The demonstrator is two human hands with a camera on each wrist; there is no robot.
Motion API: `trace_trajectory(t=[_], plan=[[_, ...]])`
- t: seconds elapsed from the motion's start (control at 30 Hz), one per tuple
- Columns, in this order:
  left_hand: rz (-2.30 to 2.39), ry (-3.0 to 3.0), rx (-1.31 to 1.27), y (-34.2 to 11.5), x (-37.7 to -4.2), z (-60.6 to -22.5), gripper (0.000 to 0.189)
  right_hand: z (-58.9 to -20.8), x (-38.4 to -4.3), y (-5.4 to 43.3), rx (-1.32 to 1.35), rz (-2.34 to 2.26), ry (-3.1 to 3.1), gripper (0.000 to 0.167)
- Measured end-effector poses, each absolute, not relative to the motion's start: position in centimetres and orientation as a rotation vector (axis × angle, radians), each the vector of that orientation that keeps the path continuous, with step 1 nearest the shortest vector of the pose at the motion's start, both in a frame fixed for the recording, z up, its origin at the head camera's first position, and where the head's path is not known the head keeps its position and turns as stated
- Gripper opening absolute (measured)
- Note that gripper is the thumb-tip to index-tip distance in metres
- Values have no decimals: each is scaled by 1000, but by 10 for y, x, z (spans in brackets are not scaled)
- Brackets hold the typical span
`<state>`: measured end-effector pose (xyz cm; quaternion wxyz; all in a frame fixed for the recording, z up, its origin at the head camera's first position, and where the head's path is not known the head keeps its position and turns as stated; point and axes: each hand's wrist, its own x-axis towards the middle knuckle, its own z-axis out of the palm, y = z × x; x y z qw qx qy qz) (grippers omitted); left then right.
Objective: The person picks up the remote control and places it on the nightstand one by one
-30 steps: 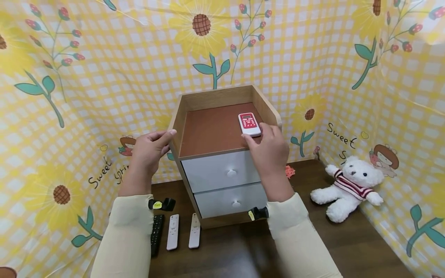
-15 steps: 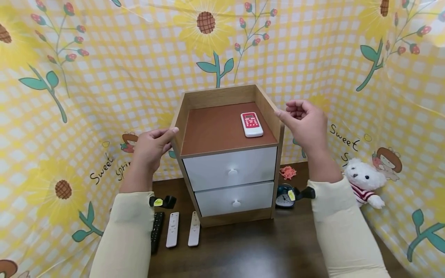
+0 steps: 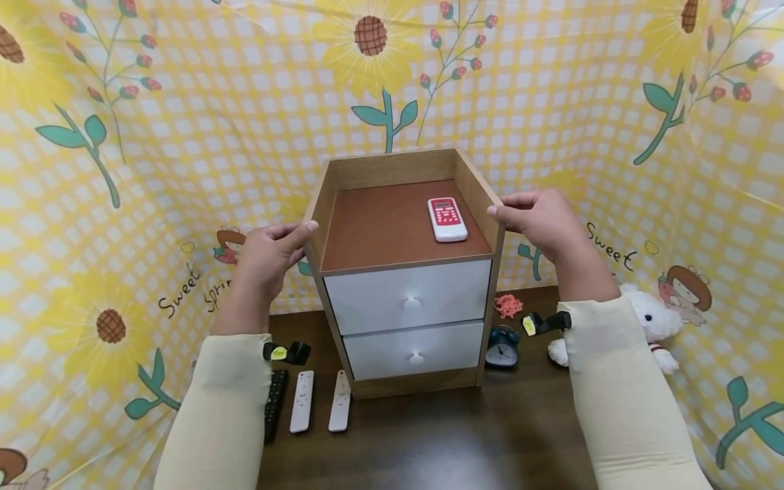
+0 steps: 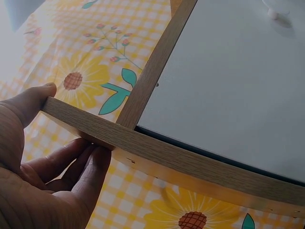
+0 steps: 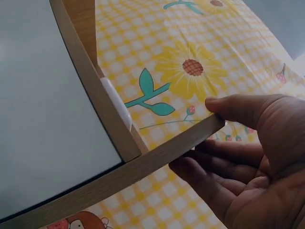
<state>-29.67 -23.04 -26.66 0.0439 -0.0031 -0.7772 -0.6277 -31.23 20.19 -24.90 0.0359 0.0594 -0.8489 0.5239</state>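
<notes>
Pinching the cabinet [image 3: 367,296] are both hands [image 3: 268,257] [image 3: 542,221]; only the head view shows a clock [image 3: 503,352].

A dark brown table [image 3: 441,435] carries a two-drawer cabinet [image 3: 412,299], on whose brown top [image 3: 373,231] lies a red-and-white keypad device [image 3: 447,219]. Left of the cabinet rest two slim white remotes [image 3: 301,401] and a black remote [image 3: 275,408] (partly hidden from view); at right are an alarm clock [image 3: 503,348], a coral-colored tangle [image 3: 508,305] and, farther off, a partly hidden white plush bear [image 3: 657,314].
</notes>
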Motion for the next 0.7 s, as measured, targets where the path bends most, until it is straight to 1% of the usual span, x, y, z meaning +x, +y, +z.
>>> trace_trajectory(t=[0.27, 0.47, 0.6, 0.7], plan=[[-1921, -2356, 1, -229, -296, -267, 78, -257, -317, 203, 179, 1668, -2544, 58], [-1943, -2289, -40, -228, -293, -272, 75, -263, -317, 202, 191, 1653, -2517, 57], [-2064, -2082, -39, -236, -291, -290, 66, -264, -317, 201, 186, 1639, -2505, 55], [-2066, -1981, 18, -252, -289, -315, 61, -265, -316, 200, 182, 1621, -2505, 54]])
